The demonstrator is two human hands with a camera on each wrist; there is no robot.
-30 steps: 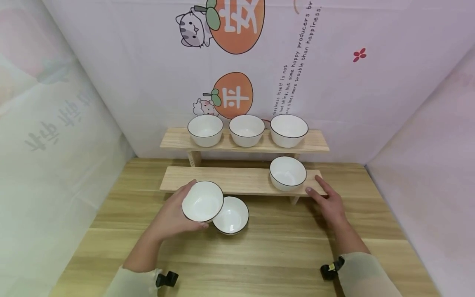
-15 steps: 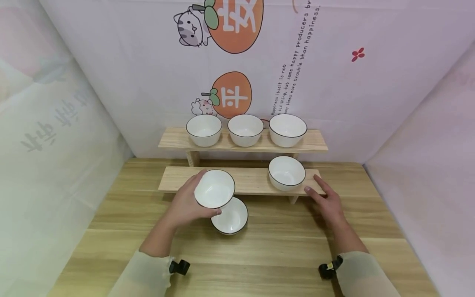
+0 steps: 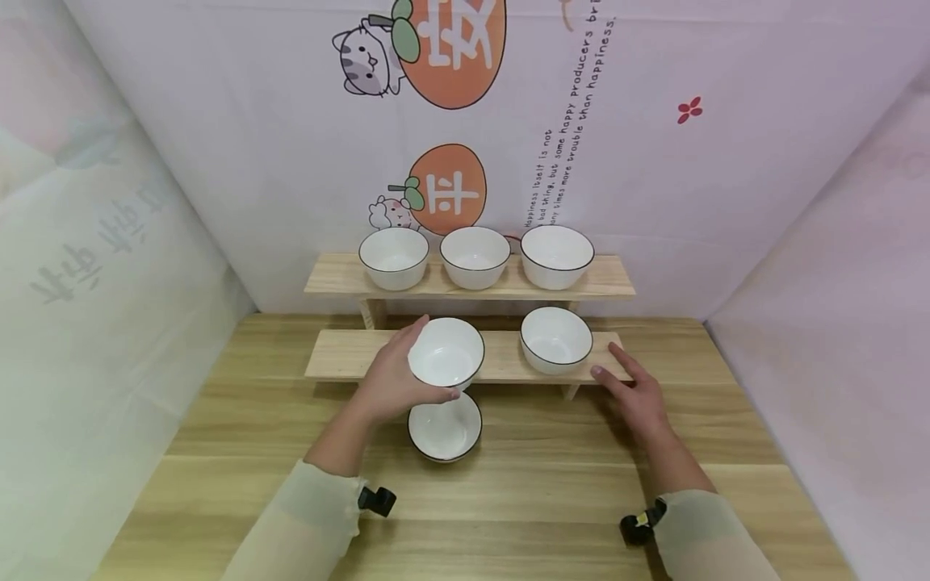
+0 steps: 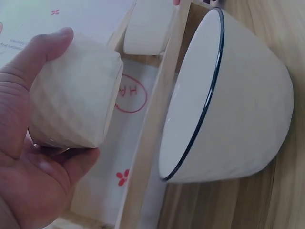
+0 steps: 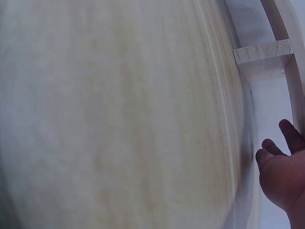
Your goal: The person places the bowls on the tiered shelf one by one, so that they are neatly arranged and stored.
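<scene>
My left hand (image 3: pixel 395 379) grips a white bowl with a dark rim (image 3: pixel 446 353), held over the front edge of the lower wooden shelf (image 3: pixel 341 355). In the left wrist view the same hand (image 4: pixel 28 157) wraps the held bowl (image 4: pixel 71 102). Just below it, another white bowl (image 3: pixel 445 428) sits on the wooden table (image 3: pixel 218 436); it also shows in the left wrist view as a bowl (image 4: pixel 233 105). My right hand (image 3: pixel 632 391) rests open at the lower shelf's right end, beside a white bowl (image 3: pixel 555 339) standing on that shelf.
Three white bowls (image 3: pixel 475 257) line the upper shelf (image 3: pixel 610 278) against the back wall. Fabric walls with cartoon prints close in the left, right and back. The right wrist view shows blurred table surface and a shelf leg (image 5: pixel 262 52).
My left hand has lifted its bowl up and to the right, from beside the table bowl to over the lower shelf's front edge. The right hand has stayed put.
</scene>
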